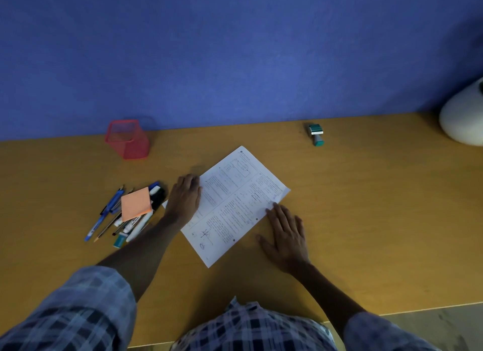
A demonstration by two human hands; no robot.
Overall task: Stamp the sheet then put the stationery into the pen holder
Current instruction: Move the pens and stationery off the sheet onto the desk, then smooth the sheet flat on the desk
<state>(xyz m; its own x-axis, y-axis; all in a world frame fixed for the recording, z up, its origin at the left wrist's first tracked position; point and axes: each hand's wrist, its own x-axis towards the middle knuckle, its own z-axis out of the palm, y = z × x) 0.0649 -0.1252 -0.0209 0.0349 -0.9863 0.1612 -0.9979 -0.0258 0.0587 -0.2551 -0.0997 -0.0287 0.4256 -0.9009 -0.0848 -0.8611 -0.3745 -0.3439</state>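
The checked sleeve [65, 311] is closest, low on the left. The sheet [230, 206] lies tilted on the bench [366, 220]. The left hand [184, 200] lies flat and open on its left edge. The right hand [286, 234] is flat and open too, fingertips touching its right edge. Neither holds anything. The stamp [315, 134] stands far back on the right. Reaching for it could drag the paper crooked. The pens [109, 214] and the orange notes [136, 204] wait left, near the red pen holder [127, 139].
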